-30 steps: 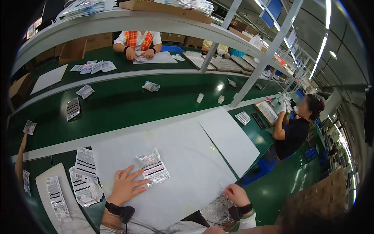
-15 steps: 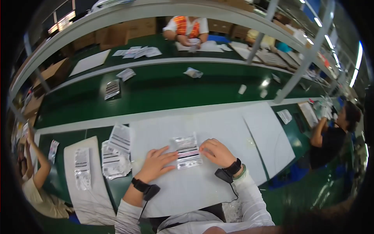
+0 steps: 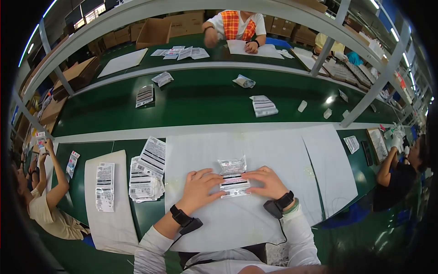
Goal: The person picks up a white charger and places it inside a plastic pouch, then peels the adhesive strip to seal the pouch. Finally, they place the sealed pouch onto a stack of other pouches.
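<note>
Both left hand (image 3: 197,189) and right hand (image 3: 270,182) slant inward, fingers (image 3: 255,175) touching a pouch (image 3: 234,180).

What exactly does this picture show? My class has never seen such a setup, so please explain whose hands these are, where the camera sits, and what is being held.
There is no robot here: a person works with two bare hands, each wrist wearing a black band. The view looks down from a wide fisheye camera on the person's head, so straight edges bend near the rim.

A shiny printed packet lies on a white sheet. The left hand touches it from the left, the right hand from the right; it is not lifted.

To the left is a pile of printed packets, and beyond that a single packet on a pale board. Further away runs a long green surface.
</note>
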{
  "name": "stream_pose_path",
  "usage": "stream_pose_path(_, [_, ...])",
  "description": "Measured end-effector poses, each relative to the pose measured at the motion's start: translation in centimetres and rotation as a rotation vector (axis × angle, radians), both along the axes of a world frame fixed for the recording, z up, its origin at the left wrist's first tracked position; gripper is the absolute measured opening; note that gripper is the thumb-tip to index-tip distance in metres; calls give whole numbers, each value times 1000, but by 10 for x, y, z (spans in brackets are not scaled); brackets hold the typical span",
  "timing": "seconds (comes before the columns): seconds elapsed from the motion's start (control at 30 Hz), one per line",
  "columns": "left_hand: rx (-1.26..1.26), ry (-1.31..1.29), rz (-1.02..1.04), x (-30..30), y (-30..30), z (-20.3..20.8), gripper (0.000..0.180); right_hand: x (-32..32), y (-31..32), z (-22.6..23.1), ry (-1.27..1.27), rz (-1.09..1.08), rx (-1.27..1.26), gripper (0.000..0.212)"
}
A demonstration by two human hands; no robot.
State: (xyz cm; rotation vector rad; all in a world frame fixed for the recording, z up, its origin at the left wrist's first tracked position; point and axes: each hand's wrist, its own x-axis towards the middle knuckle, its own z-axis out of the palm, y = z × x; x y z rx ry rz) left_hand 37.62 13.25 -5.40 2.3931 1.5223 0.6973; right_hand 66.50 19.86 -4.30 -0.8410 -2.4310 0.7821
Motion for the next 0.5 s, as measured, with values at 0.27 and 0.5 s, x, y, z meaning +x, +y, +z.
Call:
stream_pose_path(0.27, [87,-38,80,8,6,-7,30,-12,-4,-9,-1,-210,125,40])
stream_pose_path(0.5, [133,-62,22,0,0,-6,27,4,-10,18,-157,-337,169,17])
